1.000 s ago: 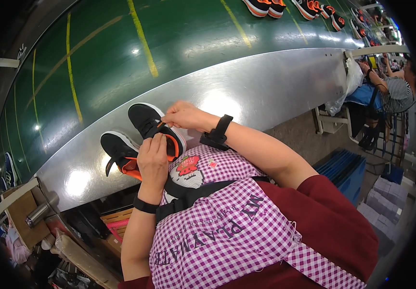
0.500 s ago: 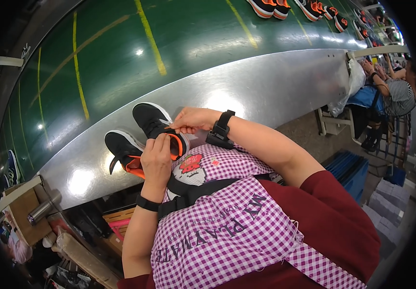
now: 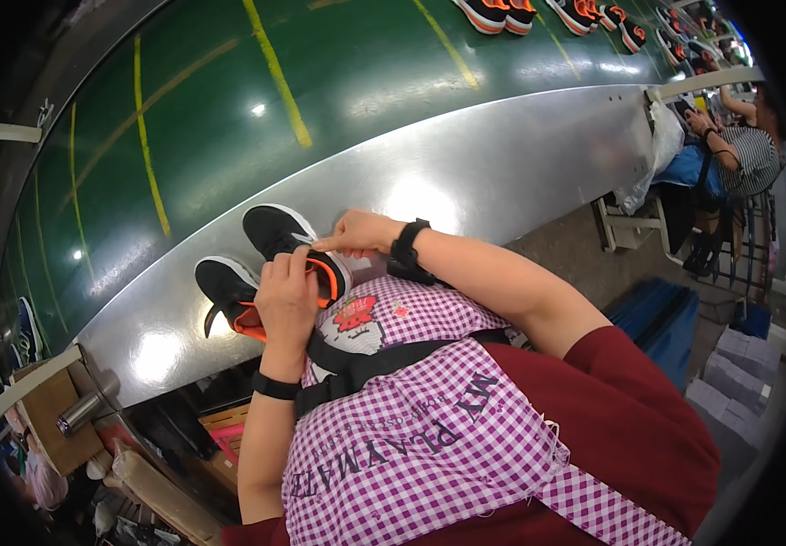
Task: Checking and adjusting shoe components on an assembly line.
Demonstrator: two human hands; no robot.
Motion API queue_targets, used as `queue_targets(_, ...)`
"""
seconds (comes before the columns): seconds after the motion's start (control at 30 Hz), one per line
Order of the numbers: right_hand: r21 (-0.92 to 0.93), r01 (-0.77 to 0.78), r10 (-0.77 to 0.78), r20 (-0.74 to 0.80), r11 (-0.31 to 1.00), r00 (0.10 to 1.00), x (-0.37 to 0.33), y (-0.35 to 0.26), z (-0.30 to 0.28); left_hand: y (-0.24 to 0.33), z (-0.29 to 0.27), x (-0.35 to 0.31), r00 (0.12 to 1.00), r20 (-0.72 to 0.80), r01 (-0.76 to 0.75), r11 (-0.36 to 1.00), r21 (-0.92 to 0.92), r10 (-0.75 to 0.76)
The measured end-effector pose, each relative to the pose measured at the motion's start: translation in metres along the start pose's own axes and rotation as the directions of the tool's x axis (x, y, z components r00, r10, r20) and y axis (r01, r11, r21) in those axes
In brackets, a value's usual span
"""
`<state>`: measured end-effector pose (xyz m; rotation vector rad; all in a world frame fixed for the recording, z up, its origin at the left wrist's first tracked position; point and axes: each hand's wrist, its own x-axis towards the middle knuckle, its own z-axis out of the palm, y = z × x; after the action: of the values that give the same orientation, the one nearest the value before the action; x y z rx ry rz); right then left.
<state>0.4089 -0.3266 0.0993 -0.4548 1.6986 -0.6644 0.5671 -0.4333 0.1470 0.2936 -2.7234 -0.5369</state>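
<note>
Two black shoes with orange lining and white soles rest on the metal ledge in front of me. My left hand (image 3: 286, 296) is closed at the opening of the right-hand shoe (image 3: 273, 227), gripping near its tongue. Across the top of that shoe reaches my right hand (image 3: 358, 234), one finger stretched along the strap area and the others curled. What lies under the fingertips is partly hidden. Beside my left hand sits the other shoe (image 3: 223, 282), its strap hanging loose on the outer side. Both my wrists wear black bands.
Beyond the ledge (image 3: 520, 123) runs a green conveyor belt (image 3: 202, 109) with yellow lines. Several black-and-orange shoes (image 3: 493, 14) stand at its far right. A blue shoe (image 3: 27, 328) is at the far left. A co-worker (image 3: 748, 155) sits on the right; blue boards (image 3: 657, 318) stand below.
My right hand has gone from a pinch above the shoe's opening to a stretched finger laid across the strap area. My left hand stays at the shoe's opening.
</note>
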Motion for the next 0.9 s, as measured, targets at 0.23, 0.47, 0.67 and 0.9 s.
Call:
queue_targets(0.23, 0.426, 0.196, -0.072, -0.291, 0.883, 0.954, -0.016, 0.008, -0.012, 0.004, 0.007, 0.012, 0.992, 0.123, 0.018, 0.996, 0.085, -0.028)
queue_targets(0.47, 0.188, 0.247, -0.199, -0.24, 0.951, 0.95, -0.026, 0.003, 0.008, -0.004, 0.011, 0.009, 0.993, 0.118, -0.027, 0.997, 0.077, 0.018)
queue_targets(0.67, -0.236, 0.33, -0.379, -0.204, 0.914, 0.903, -0.04, 0.003, 0.015, -0.006, -0.028, -0.013, 0.996, 0.085, -0.004, 0.962, -0.273, 0.028)
queue_targets(0.9, -0.657, 0.291, -0.489, -0.137, 0.696, 0.861, -0.036, -0.015, 0.039, -0.029, -0.038, -0.089, 0.892, -0.269, 0.355, 0.931, -0.083, -0.364)
